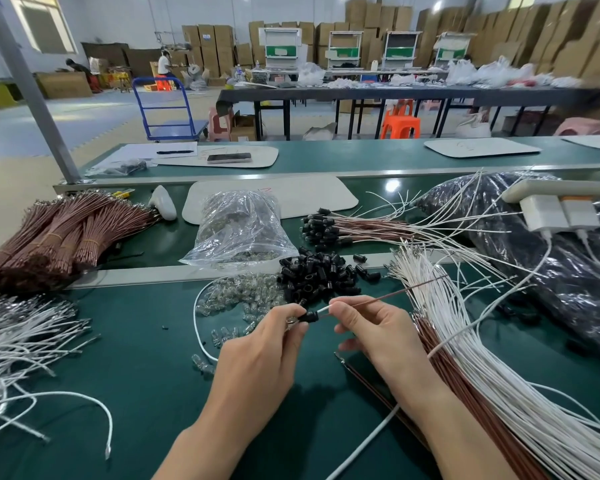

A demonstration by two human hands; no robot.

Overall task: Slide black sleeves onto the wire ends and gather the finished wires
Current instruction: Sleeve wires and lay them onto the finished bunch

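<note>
My left hand (267, 344) pinches a black sleeve (308, 317) over the green bench. My right hand (371, 327) pinches a white wire and a brown wire (395, 295) just right of the sleeve, and both wire ends enter it. A heap of loose black sleeves (321, 273) lies just beyond my hands. Finished wires with black sleeves (329, 227) lie gathered farther back. A thick fan of white and brown wires (471, 351) spreads to the right.
Small clear bulbs (246, 299) are scattered left of the sleeves, with a clear bag (239, 230) behind them. Bundled brown wires (49, 233) lie at far left, loose white wires (18, 341) below them. A dark plastic bag (541, 258) and a power strip (561, 199) sit at right.
</note>
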